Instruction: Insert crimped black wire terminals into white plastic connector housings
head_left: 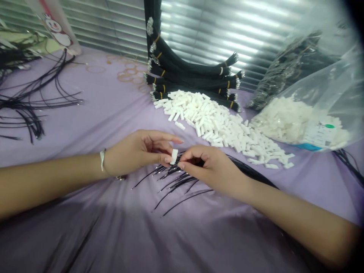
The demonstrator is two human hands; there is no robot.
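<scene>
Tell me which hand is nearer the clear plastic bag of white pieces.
Right. The right hand is left of the bag in view; the left hand is farther left.

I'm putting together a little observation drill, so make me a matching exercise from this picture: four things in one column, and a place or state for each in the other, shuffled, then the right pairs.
Column one
1. Left hand
2. Black wire bundles
3. Loose white pieces
4. Labelled clear bag

Column two
A. Heaped on the purple cloth
B. At the right, with white contents inside
C. Stacked and tied with yellow bands
D. Holding a small white piece at the fingertips

Pairs: 1-D, 2-C, 3-A, 4-B
</scene>
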